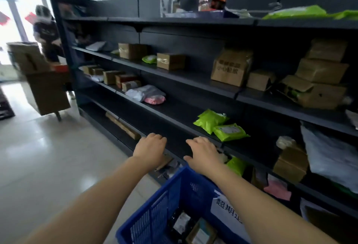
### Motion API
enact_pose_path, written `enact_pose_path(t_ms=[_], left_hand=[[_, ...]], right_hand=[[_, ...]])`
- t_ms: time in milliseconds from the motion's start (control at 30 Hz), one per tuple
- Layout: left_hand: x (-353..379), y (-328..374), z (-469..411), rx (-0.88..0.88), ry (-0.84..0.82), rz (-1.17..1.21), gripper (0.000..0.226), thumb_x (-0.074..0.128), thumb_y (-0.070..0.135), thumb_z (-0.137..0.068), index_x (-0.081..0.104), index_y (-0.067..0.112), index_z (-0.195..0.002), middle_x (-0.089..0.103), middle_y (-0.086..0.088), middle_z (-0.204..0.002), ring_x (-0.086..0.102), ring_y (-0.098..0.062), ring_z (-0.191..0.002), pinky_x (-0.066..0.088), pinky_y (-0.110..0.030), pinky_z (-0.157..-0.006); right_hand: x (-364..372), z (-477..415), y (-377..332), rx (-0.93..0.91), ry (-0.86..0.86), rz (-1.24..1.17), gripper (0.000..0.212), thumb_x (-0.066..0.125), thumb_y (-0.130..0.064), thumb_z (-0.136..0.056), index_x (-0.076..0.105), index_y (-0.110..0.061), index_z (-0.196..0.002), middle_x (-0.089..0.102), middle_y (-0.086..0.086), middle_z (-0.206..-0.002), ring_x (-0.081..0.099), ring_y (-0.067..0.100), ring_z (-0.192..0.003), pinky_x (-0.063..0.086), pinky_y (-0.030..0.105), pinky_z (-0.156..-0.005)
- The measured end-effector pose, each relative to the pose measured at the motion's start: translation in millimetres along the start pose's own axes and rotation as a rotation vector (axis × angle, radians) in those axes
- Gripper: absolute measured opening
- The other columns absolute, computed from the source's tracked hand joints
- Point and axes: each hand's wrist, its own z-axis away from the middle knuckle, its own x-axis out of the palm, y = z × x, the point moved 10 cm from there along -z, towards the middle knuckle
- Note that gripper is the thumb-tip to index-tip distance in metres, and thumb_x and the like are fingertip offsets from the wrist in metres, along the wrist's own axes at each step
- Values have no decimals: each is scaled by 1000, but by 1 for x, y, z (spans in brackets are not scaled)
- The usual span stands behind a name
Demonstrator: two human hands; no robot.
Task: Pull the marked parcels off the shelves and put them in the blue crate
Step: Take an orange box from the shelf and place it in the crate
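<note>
Collection round in a parcel storeroom: a person reaches both bare hands out over the far rim of the blue crate point(170, 191) toward a dark shelving unit point(174, 80). The right hand point(203, 152) hovers palm down just beyond the crate, near a shelf edge, with its fingers spread and holding nothing. The left hand point(150, 148), beside it, has its fingers bent downward, and whether they grasp anything cannot be told. Several small parcels point(201, 232) already lie inside the crate, beside a white paper label point(226, 208) on its wall, which suggests the job is under way. Much remains on the shelves above and beyond the crate: green mailers point(220, 125), cardboard boxes point(170, 61), grey bags point(145, 92). Which of these carry marks is not legible.
</note>
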Motion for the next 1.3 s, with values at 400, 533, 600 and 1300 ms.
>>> enact_pose_path(t_ms=[400, 533, 600, 1300], left_hand=[[-77, -236, -1, -155, 133, -133, 36, 60, 24, -88, 55, 18, -122, 59, -1, -119, 51, -22, -116, 45, -38, -95], [-95, -310, -6, -193, 150, -148, 32, 59, 22, -88, 55, 18, -119, 58, -1, -119, 49, -23, -117, 43, -38, -96], [-103, -342, -10, -204, 163, -162, 31, 59, 24, -88, 55, 18, -118, 58, -1, -120, 49, -23, -117, 42, -38, -95], [-91, -597, -160, -343, 204, -176, 29, 61, 29, -88, 55, 17, -113, 59, -4, -117, 50, -24, -117, 41, -37, -94]], right_hand=[[-52, -137, -204, -155, 117, 34, 57, 55, -43, -92, 40, -20, -141, 46, 5, -139, 36, 24, -133, 33, 39, -109], [-54, -183, -269, -173, 129, 32, 58, 56, -45, -91, 40, -21, -141, 46, 6, -140, 37, 25, -133, 33, 40, -109], [-56, -203, -295, -183, 137, 34, 57, 56, -44, -91, 41, -20, -140, 47, 6, -139, 37, 26, -133, 34, 41, -110], [-46, -492, -442, -299, 190, 28, 57, 56, -46, -90, 43, -20, -139, 48, 6, -139, 38, 27, -132, 36, 41, -108]])
